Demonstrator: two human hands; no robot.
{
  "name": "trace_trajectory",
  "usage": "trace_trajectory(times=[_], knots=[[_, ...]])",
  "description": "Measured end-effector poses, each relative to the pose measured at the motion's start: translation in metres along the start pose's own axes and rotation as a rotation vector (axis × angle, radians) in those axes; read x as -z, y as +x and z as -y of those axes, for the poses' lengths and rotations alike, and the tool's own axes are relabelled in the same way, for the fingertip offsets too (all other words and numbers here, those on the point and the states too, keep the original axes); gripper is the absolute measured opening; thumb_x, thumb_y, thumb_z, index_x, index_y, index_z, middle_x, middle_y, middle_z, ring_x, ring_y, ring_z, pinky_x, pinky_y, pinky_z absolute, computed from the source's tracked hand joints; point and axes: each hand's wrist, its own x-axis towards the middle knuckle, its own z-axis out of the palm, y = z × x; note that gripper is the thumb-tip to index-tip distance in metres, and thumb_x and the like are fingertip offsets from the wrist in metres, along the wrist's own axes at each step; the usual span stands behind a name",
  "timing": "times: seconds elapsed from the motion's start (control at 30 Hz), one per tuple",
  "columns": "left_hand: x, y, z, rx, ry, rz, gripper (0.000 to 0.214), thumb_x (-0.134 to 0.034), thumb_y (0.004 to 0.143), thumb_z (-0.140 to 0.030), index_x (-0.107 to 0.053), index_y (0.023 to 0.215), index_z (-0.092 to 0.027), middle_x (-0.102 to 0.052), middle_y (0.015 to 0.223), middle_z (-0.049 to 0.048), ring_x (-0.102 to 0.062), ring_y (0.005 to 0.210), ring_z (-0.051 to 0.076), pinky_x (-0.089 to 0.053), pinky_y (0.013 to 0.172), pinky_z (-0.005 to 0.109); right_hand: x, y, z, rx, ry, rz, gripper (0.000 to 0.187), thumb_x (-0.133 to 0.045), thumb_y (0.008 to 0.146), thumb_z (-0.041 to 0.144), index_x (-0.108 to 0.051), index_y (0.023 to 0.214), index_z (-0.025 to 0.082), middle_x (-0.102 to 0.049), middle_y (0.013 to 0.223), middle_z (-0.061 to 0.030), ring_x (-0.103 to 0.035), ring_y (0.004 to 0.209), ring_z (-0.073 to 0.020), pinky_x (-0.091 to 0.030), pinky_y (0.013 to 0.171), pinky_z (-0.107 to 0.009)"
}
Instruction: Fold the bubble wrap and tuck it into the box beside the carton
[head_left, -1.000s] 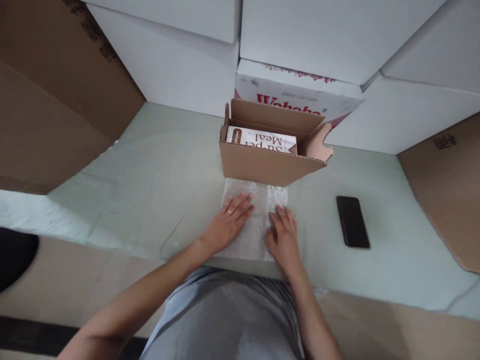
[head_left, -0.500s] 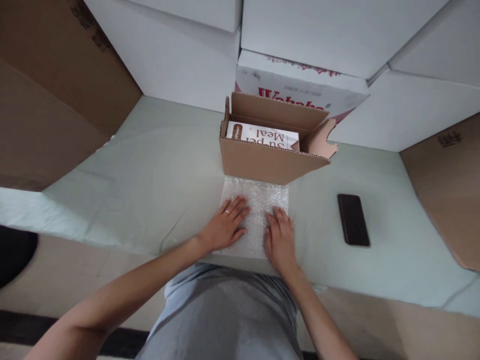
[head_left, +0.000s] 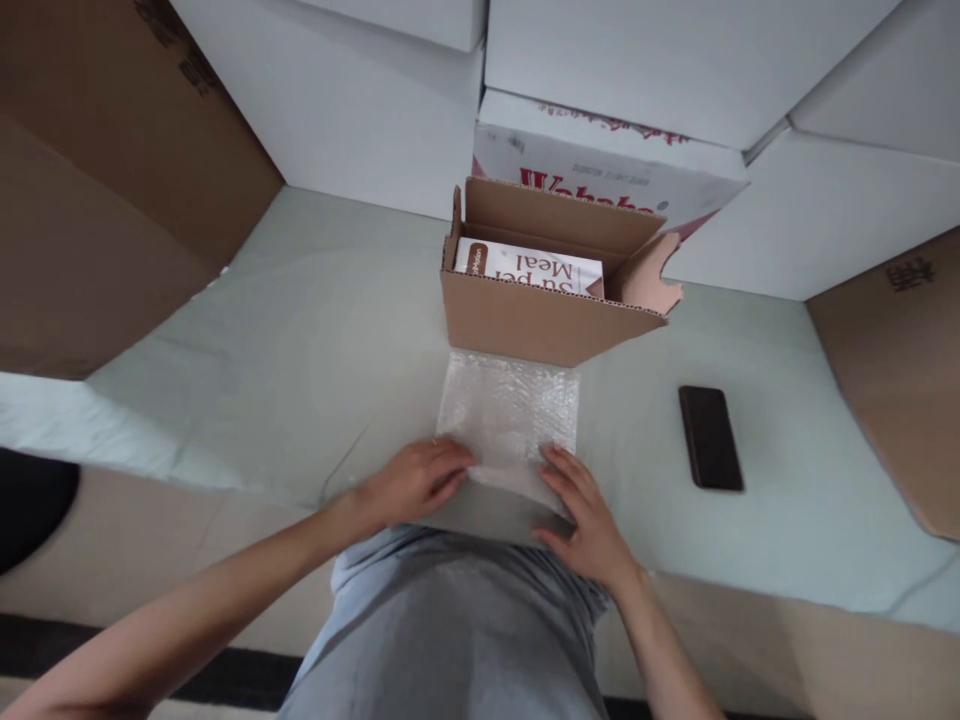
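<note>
A sheet of clear bubble wrap (head_left: 510, 405) lies on the pale green cloth, its near edge lifted or folded over toward the far side. My left hand (head_left: 420, 480) pinches this near edge at the left, fingers and thumb closed on it. At the right corner my right hand (head_left: 585, 515) touches the wrap with its fingertips, the thumb held apart from the fingers. Just beyond the wrap stands an open brown cardboard box (head_left: 540, 318). Inside it is a white carton (head_left: 532, 268) printed "Super Meal", only its upper part showing.
A dark phone (head_left: 711, 438) lies on the cloth-covered table (head_left: 337, 330) to the right. White boxes (head_left: 360, 110) are stacked along the back, one with red lettering (head_left: 600, 165). Large brown cartons stand at the left (head_left: 112, 220) and right (head_left: 900, 370).
Both hands have drawn back from lying flat on the bubble wrap to its near edge. The left hand has closed on that edge, which has come up and away from me.
</note>
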Motion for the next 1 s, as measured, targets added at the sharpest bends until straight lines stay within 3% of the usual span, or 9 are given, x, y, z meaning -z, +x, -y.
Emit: trace_trajectory(times=[0.07, 0.17, 0.23, 0.3, 0.47, 0.6, 0.83, 0.93, 1.0], knots=[[0.006, 0.004, 0.001, 0.04, -0.051, 0.044, 0.025, -0.044, 0.091, -0.027, -0.059, 0.109, -0.016, -0.068, 0.103, 0.009, -0.063, 0.097, 0.018, -0.052, 0.086, 0.031, 0.001, 0.0, -0.004, -0.012, 0.038, -0.076, 0.04, -0.054, 0.084, 0.022, -0.052, 0.124, 0.023, -0.057, 0.125, -0.0114, -0.045, 0.126, -0.025, -0.041, 0.101, -0.052], [0.01, 0.0, 0.006, -0.017, -0.007, 0.123, 0.051, -0.06, 0.08, -0.046, -0.054, 0.12, -0.015, -0.063, 0.116, 0.0134, -0.058, 0.11, 0.025, -0.046, 0.096, 0.041, 0.002, 0.002, -0.011, -0.033, 0.119, -0.167, 0.033, -0.048, 0.084, 0.014, -0.06, 0.113, 0.024, -0.064, 0.109, -0.0084, -0.055, 0.112, -0.0226, -0.046, 0.095, -0.049], [0.009, -0.006, 0.011, -0.047, 0.022, 0.113, 0.05, -0.061, 0.081, -0.04, -0.052, 0.123, -0.015, -0.06, 0.122, 0.0143, -0.053, 0.117, 0.026, -0.043, 0.1, 0.043, 0.004, 0.004, -0.014, -0.066, 0.154, -0.177, 0.032, -0.047, 0.084, 0.013, -0.061, 0.111, 0.024, -0.065, 0.106, -0.0082, -0.057, 0.109, -0.022, -0.048, 0.093, -0.047], [0.007, -0.01, 0.015, -0.053, -0.022, 0.05, 0.034, -0.053, 0.086, -0.026, -0.055, 0.118, -0.016, -0.061, 0.119, 0.0127, -0.054, 0.116, 0.022, -0.043, 0.101, 0.04, 0.006, 0.006, -0.016, -0.106, 0.188, -0.179, 0.03, -0.046, 0.085, 0.014, -0.062, 0.109, 0.023, -0.066, 0.105, -0.0077, -0.058, 0.107, -0.0209, -0.048, 0.092, -0.044], [0.005, -0.007, 0.017, 0.194, -0.169, -0.143, 0.022, -0.042, 0.092, -0.021, -0.062, 0.099, -0.015, -0.067, 0.091, 0.0079, -0.061, 0.09, 0.016, -0.051, 0.082, 0.031, -0.002, 0.003, -0.021, -0.363, 0.215, -0.312, 0.025, -0.053, 0.087, 0.025, -0.059, 0.11, 0.021, -0.067, 0.104, -0.0081, -0.064, 0.093, -0.0178, -0.053, 0.082, -0.034], [-0.001, 0.001, 0.015, 0.318, 0.003, -0.175, 0.027, -0.04, 0.093, -0.027, -0.064, 0.094, -0.015, -0.067, 0.081, 0.0067, -0.062, 0.077, 0.017, -0.051, 0.072, 0.03, -0.014, 0.003, -0.021, -0.443, 0.106, -0.459, 0.037, -0.056, 0.086, 0.031, -0.052, 0.12, 0.019, -0.066, 0.102, -0.0105, -0.064, 0.088, -0.0185, -0.053, 0.077, -0.034], [-0.009, 0.012, 0.01, 0.519, 0.227, -0.091, 0.031, -0.037, 0.094, -0.03, -0.064, 0.091, -0.016, -0.071, 0.083, 0.0084, -0.066, 0.073, 0.02, -0.049, 0.067, 0.029, -0.014, 0.017, -0.016, -0.326, -0.21, -0.441, 0.042, -0.051, 0.088, 0.029, -0.048, 0.129, 0.017, -0.06, 0.087, -0.0079, -0.055, 0.079, -0.0201, -0.05, 0.074, -0.038], [-0.006, 0.018, 0.006, 0.609, 0.26, -0.054, 0.028, -0.04, 0.092, -0.031, -0.064, 0.09, -0.017, -0.07, 0.074, 0.0061, -0.065, 0.067, 0.018, -0.046, 0.06, 0.027, -0.01, 0.022, -0.017, -0.254, -0.248, -0.367, 0.032, -0.047, 0.09, 0.026, -0.056, 0.12, 0.019, -0.064, 0.086, -0.0084, -0.055, 0.083, -0.0216, -0.048, 0.077, -0.04], [-0.003, 0.021, 0.004, 0.682, 0.239, -0.045, 0.024, -0.045, 0.089, -0.029, -0.061, 0.102, -0.017, -0.068, 0.069, 0.0028, -0.064, 0.062, 0.017, -0.044, 0.058, 0.025, -0.008, 0.025, -0.018, -0.221, -0.268, -0.326, 0.027, -0.046, 0.09, 0.025, -0.062, 0.111, 0.018, -0.065, 0.083, -0.0083, -0.055, 0.082, -0.0217, -0.047, 0.077, -0.04]])
